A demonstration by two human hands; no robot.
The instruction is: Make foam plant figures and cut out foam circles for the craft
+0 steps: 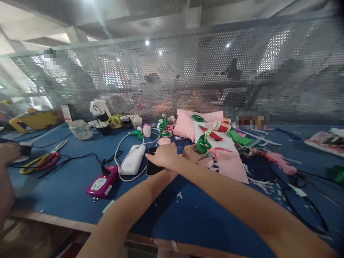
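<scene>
With the crossed wrists as the clock's centre, a green spiral ornament [204, 143] stands at 2 o'clock, just beside the left hand [192, 154], whose wrist passes under the right one. The right hand [163, 156] lies over the top of a black phone [154, 168] at 9 o'clock; a second green spiral [164, 129] stands on a pink disc at 11. The hands are close together, but I cannot tell whether either grips anything. A clear tub [80, 129] and black-and-white cups [103, 127] sit towards 10 o'clock, their contents too blurred to tell. Farther out along 9 o'clock come a white power bank [133, 159], looped by a cable, and red-and-yellow scissors [45, 161]. Pink sheets [232, 166] and a pink glue gun [281, 163] lie at 3 o'clock. A perforated metal screen [172, 77] closes off 12 o'clock, behind everything on the blue table [166, 211].
</scene>
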